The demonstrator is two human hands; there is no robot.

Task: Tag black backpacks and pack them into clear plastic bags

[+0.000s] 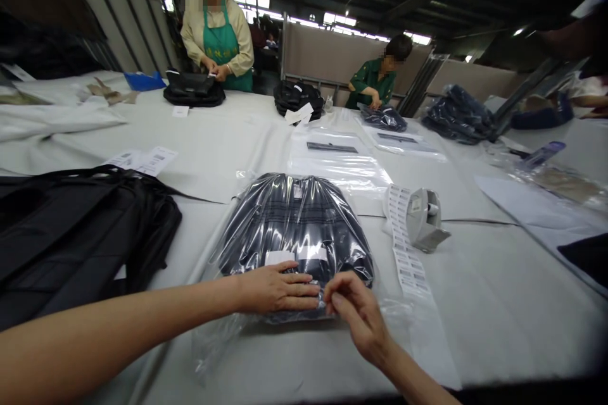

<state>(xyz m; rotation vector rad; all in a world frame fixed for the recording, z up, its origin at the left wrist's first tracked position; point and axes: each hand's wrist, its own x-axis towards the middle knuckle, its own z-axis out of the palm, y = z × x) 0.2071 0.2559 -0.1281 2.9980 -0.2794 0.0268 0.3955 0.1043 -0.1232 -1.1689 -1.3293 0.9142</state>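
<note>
A black bag (304,221) lies in a clear plastic bag on the white table, in front of me. Through the plastic show white labels (280,257) near its lower part. My left hand (280,289) rests flat on the plastic at the near end, fingers stretched to the right. Just right of it, my right hand (354,310) is curled at the near right edge of the wrapped bag, thumb and fingers drawn together; what they hold, if anything, is too small to make out.
Black bags (85,228) with paper tags lie at the left. A label roll on a dispenser (425,218) stands right of the wrapped bag, its strip (403,240) trailing nearer. Flat plastic bags (337,161) lie beyond. Two people (221,38) work across the table.
</note>
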